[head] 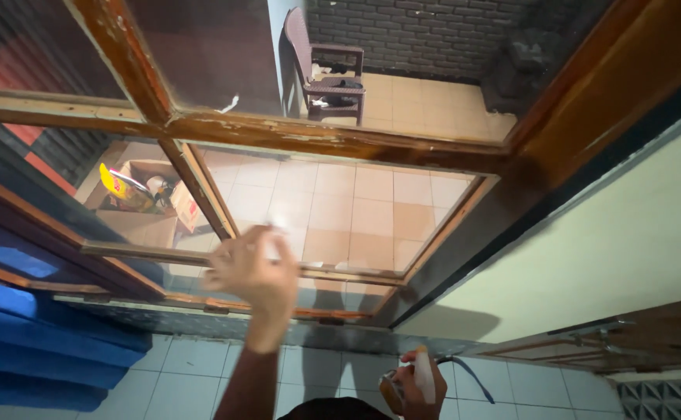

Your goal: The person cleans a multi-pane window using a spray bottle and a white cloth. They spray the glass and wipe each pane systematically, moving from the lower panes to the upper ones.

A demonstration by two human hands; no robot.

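cloth (277,233) blurred in left hand (251,272) | spray bottle (422,377) half-hidden, right hand (414,389)

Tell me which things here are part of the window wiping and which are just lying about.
In use:
left hand pressing a white cloth to the window pane
right hand holding a spray bottle

Lying about:
chair outside
cardboard box of items outside
blue fabric at left
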